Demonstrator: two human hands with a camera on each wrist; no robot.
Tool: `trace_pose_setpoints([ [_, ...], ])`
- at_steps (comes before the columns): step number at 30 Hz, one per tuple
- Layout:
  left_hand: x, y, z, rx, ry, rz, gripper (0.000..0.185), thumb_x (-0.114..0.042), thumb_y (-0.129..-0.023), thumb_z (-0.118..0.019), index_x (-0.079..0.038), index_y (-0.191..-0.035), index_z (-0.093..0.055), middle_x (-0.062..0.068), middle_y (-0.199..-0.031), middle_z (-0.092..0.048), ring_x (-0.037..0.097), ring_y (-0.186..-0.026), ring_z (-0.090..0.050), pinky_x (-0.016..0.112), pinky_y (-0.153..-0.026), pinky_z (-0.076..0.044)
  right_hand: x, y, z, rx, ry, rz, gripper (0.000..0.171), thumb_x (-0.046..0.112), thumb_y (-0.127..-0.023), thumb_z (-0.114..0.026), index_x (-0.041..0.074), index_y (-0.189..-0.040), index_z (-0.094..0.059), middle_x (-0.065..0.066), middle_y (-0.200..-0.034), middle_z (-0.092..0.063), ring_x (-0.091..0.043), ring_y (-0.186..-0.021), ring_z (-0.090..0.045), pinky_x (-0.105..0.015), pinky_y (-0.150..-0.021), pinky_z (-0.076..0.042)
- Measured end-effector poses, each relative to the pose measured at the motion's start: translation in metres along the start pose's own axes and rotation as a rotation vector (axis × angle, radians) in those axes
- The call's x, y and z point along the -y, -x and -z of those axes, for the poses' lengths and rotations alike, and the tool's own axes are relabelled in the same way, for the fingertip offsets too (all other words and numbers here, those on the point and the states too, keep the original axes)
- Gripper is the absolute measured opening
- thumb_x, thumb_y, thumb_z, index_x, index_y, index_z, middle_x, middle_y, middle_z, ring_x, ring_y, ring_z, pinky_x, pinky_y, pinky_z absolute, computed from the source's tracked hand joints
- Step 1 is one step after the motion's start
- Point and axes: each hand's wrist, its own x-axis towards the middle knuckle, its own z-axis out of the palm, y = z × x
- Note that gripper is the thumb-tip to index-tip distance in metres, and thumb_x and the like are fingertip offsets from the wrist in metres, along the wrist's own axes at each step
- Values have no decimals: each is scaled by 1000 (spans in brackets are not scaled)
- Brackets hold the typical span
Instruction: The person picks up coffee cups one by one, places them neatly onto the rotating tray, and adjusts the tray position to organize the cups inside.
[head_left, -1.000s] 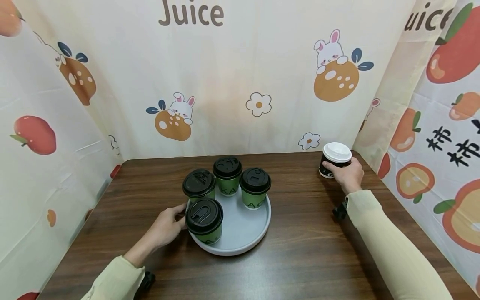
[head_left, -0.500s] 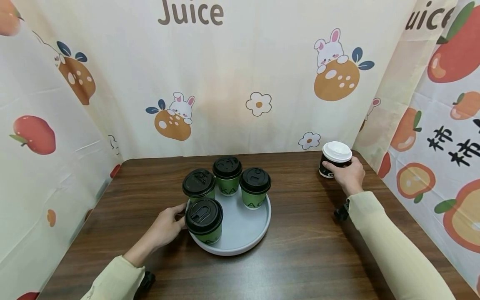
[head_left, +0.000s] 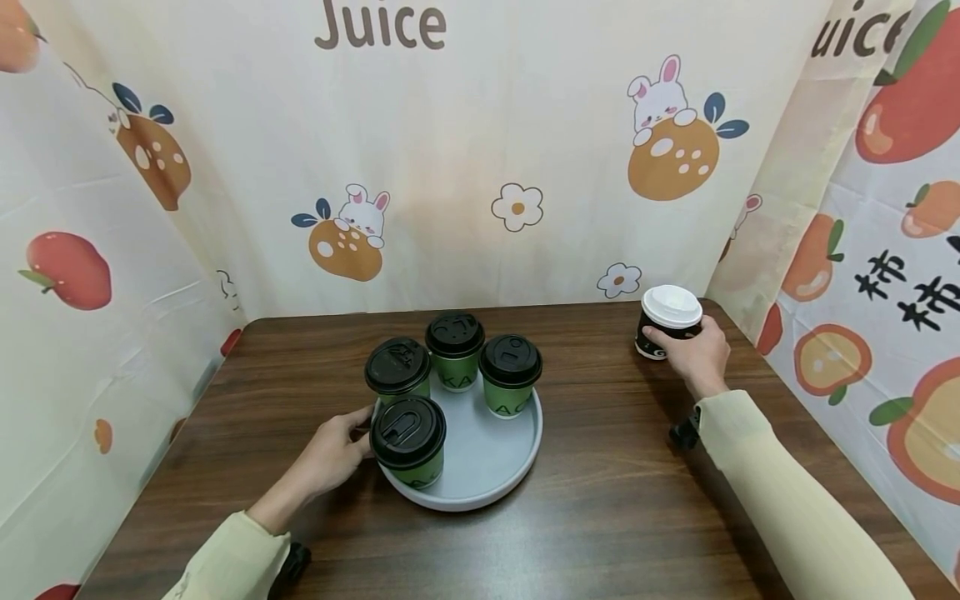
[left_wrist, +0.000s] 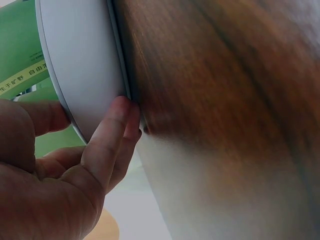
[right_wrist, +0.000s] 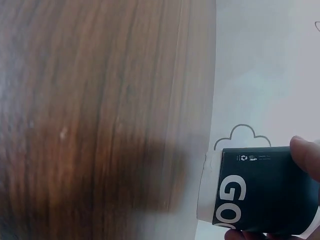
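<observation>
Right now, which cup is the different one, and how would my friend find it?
Look at the brown wooden table, then its far right corner by the fruit curtain. There the right hand grips a black cup; it alone has a white lid and stands off the grey tray.

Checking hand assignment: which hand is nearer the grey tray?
Left. The left hand holds the grey tray at its left rim, beside the front green cup. The right hand is far off at the table's back right corner, gripping the black cup with the white lid.
</observation>
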Motion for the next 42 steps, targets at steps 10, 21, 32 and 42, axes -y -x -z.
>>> trace_pose_setpoints([
  [10, -1, 1, 0, 1, -1, -6, 57, -16, -104, -63, 11, -150, -42, 19, -124, -68, 20, -101, -70, 27, -76, -55, 6, 11, 2, 15, -3, 12, 96, 56, -81, -82, -1, -148, -45, -24, -144, -53, -41, -135, -44, -55, -113, -35],
  [21, 3, -1, 0, 3, -2, -6, 59, -18, -105, -62, 10, -152, -40, 21, -128, -66, 19, -103, -69, 26, -79, -55, 9, 21, 5, 30, -12, 34, 98, 56, -80, -83, 0, -150, -44, -24, -146, -52, -40, -135, -44, -55, -112, -36],
  [32, 4, -2, 0, -2, -8, -3, 59, -19, -105, -62, 9, -152, -41, 19, -128, -66, 18, -103, -69, 27, -80, -54, 16, 33, 6, 43, -24, 70, 95, 54, -80, -84, 0, -148, -47, -24, -144, -54, -39, -133, -46, -56, -110, -37],
  [42, 4, -1, 0, -7, 3, -2, 57, -17, -104, -62, 8, -152, -42, 20, -129, -65, 20, -103, -69, 26, -76, -54, 16, 41, 7, 44, -42, 99, 92, 53, -80, -85, 0, -146, -48, -24, -142, -55, -38, -131, -49, -55, -108, -39],
])
